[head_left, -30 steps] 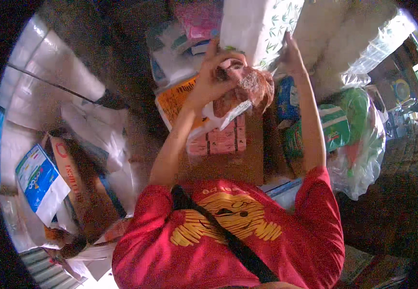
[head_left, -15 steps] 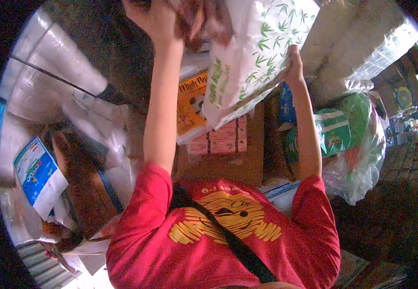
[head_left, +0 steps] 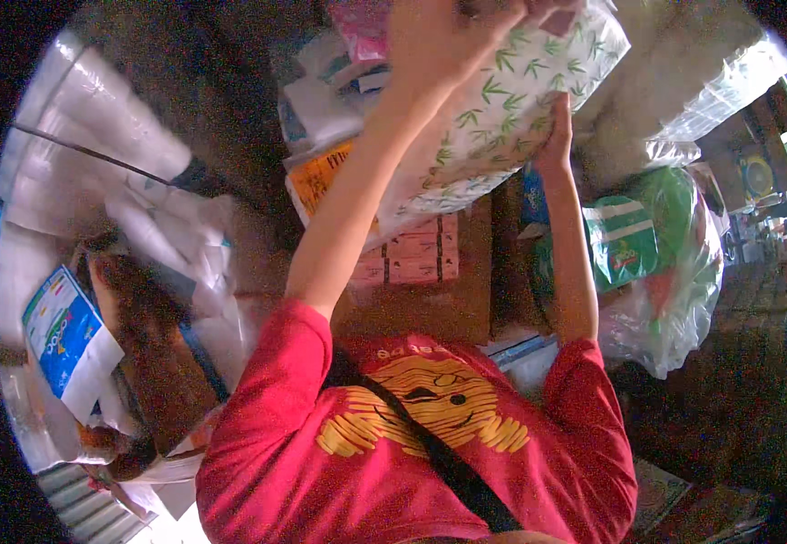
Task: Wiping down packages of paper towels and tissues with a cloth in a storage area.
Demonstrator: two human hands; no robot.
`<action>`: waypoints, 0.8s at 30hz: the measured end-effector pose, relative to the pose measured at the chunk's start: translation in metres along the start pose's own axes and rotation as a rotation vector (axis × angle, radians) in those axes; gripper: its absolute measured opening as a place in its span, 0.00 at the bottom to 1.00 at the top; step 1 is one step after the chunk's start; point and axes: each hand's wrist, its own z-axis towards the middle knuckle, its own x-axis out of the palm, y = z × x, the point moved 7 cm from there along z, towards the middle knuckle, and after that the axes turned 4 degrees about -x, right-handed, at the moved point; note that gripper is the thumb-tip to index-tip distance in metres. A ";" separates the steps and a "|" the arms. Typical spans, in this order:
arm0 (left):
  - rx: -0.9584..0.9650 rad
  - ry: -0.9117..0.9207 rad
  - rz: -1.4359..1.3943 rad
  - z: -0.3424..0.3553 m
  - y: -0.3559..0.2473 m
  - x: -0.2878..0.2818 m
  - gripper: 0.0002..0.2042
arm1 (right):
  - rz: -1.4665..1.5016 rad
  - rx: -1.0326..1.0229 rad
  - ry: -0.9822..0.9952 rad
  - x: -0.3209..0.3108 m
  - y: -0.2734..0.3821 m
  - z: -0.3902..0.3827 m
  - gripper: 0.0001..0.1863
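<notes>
A bulky white plastic package printed with green leaves [head_left: 493,136] is held up in front of me, tilted. My right hand [head_left: 555,136] grips its right side, with the thumb showing on the near face. My left hand [head_left: 448,41] reaches across the package's upper part from the left; its fingers are blurred and partly cut off by the top edge of the view. Behind my left forearm lies an orange printed packet [head_left: 321,177]. Below the package, several pink boxes [head_left: 421,254] sit against a brown cardboard box [head_left: 421,313].
Clear plastic bags with green packs [head_left: 625,240] stand to the right. On the left are plastic-wrapped goods [head_left: 112,118] and a blue-and-white packet [head_left: 67,331] beside an open brown box [head_left: 153,354]. A pink bag [head_left: 362,27] lies at the top.
My left hand has swung to the right, from beside the package to across its upper part. The package has tilted and shifted slightly up and right; the right hand has stayed on it.
</notes>
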 end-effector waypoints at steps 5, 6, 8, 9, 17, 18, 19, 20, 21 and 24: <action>-0.133 0.100 -0.079 -0.102 0.091 0.013 0.24 | 0.159 -0.040 -0.043 -0.004 0.010 -0.016 0.32; -0.136 -0.010 -0.116 -0.147 0.130 0.013 0.26 | 0.159 -0.029 -0.029 0.004 0.015 -0.021 0.33; -0.139 -0.109 -0.162 -0.192 0.170 0.013 0.29 | 0.159 -0.064 -0.028 0.005 0.016 -0.022 0.34; -0.284 -0.116 -0.328 -0.201 0.183 0.015 0.29 | 0.155 -0.102 -0.033 0.002 0.021 -0.024 0.34; -0.032 -0.200 -0.154 -0.051 0.076 -0.010 0.18 | -0.142 -0.162 -0.116 0.017 0.012 -0.037 0.29; -0.031 -0.208 -0.149 -0.040 0.102 -0.015 0.18 | -0.159 -0.178 -0.126 0.027 0.018 -0.043 0.28; 0.009 -0.233 0.039 -0.026 0.140 -0.022 0.15 | -0.156 -0.174 -0.111 0.037 0.019 -0.047 0.28; 0.046 -0.248 0.219 -0.019 0.159 -0.025 0.13 | -0.185 -0.215 -0.086 0.044 0.022 -0.051 0.28; 0.044 -0.237 0.210 -0.024 0.154 -0.017 0.13 | -0.219 -0.257 -0.081 0.041 0.024 -0.053 0.28; -0.364 0.178 -0.142 -0.056 0.109 0.019 0.21 | -0.341 -0.339 -0.158 -0.024 0.006 -0.034 0.31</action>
